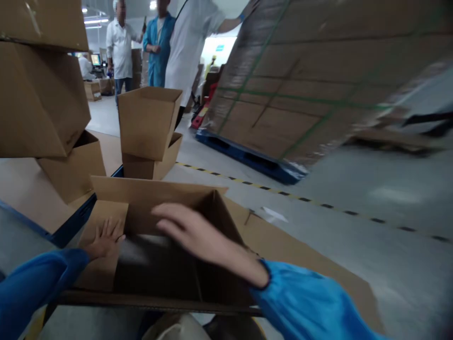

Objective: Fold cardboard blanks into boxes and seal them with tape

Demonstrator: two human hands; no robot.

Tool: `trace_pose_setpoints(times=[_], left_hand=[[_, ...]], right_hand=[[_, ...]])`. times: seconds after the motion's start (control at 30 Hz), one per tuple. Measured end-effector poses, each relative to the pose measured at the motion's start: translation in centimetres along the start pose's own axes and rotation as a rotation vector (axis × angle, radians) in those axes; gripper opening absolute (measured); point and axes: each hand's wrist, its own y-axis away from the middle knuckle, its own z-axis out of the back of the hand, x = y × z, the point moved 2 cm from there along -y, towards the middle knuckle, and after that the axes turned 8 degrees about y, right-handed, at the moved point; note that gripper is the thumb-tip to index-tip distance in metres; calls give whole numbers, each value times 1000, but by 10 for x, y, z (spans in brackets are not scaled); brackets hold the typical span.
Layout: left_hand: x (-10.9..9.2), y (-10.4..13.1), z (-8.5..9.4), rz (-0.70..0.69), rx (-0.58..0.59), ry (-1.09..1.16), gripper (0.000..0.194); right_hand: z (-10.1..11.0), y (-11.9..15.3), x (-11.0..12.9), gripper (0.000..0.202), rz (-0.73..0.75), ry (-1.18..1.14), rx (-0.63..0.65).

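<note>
In the head view an open cardboard box (159,189) stands right in front of me, its inside dark. Spread flat, my left hand (105,240) lies on the box's left flap (112,212), which is folded inward over the opening. Above the opening hangs my right hand (187,229), fingers stretched out to the left and nothing in them. Blue sleeves cover both forearms. A shadowed grey surface shows at the bottom of the box; I cannot make out what it is.
More open boxes (150,123) are stacked just beyond, with larger boxes (31,99) piled at left. A flat cardboard sheet (300,250) lies to the right. Behind a striped floor line (283,192) stands a wrapped load (283,94) on a blue pallet (247,158). Several people stand at the back.
</note>
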Motion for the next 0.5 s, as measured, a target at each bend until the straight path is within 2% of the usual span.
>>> trace_pose_setpoints(times=[0.07, 0.1, 0.13, 0.17, 0.2, 0.27, 0.37, 0.5], left_hand=[[6, -3, 3, -4, 9, -104, 76], [7, -5, 4, -2, 7, -134, 77], [8, -7, 5, -1, 9, -163, 78], [9, -9, 6, 1, 19, -198, 79], [10, -10, 6, -1, 33, -240, 80], [12, -11, 7, -8, 57, -330, 79], [15, -11, 8, -28, 58, -408, 76], [17, -12, 16, -5, 57, -479, 75]], right_hand=[[46, 35, -73, 51, -379, 80, -297], [59, 56, -106, 58, -533, 112, -397], [65, 76, -134, 65, -654, 140, -441], [63, 94, -158, 71, -706, 126, -392], [55, 108, -175, 75, -689, 74, -282], [26, 125, -194, 81, -596, -38, -59], [-21, 123, -196, 85, -452, -99, 129], [-67, 102, -192, 97, -312, 38, 464]])
